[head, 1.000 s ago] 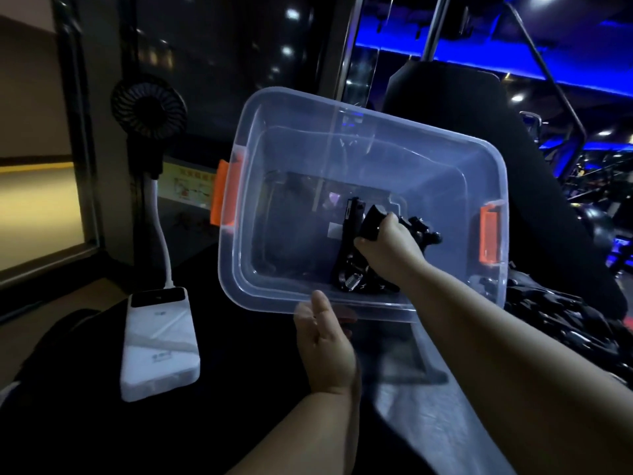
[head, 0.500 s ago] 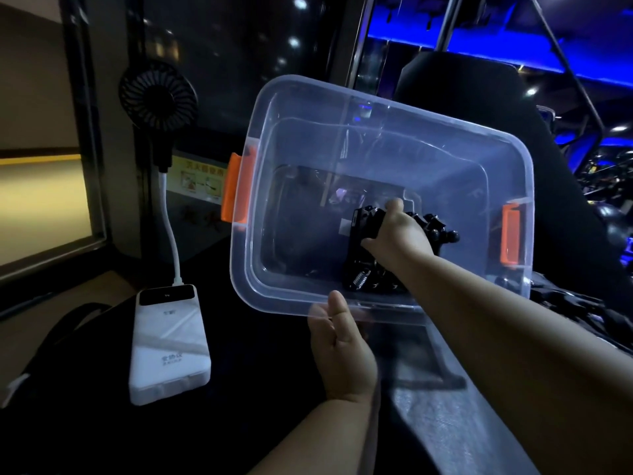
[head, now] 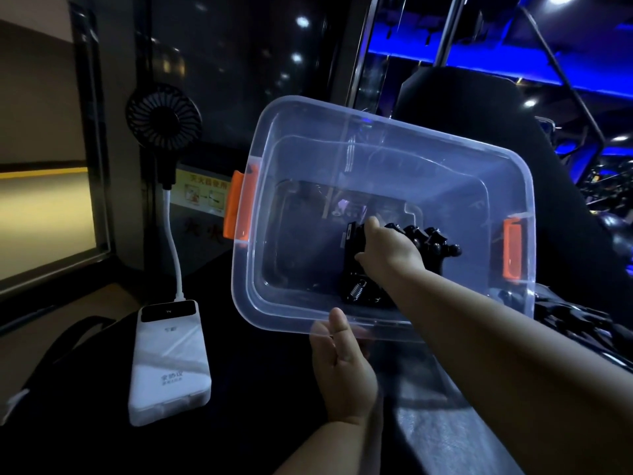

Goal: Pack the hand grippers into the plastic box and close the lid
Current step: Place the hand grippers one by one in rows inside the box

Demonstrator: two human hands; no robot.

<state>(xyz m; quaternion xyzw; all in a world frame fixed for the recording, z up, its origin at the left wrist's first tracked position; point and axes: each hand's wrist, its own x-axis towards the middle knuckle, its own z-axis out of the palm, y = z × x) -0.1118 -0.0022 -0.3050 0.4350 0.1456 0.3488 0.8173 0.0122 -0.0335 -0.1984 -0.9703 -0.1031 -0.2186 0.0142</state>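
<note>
A clear plastic box with orange latches is tilted toward me, its opening facing the camera. My left hand grips its near rim from below, thumb on the edge. My right hand reaches inside and holds a black hand gripper with a visible spring against the box's bottom. More black grippers show just past my fingers. No lid is in sight.
A white power bank lies at the left on the dark surface, cabled to a small black fan. A pile of black hand grippers lies at the right, behind the box. A black padded seat back stands beyond.
The box sits a little further right in view. My right hand has shifted slightly deeper and to the right inside it, still holding the black gripper. The left hand keeps its hold.
</note>
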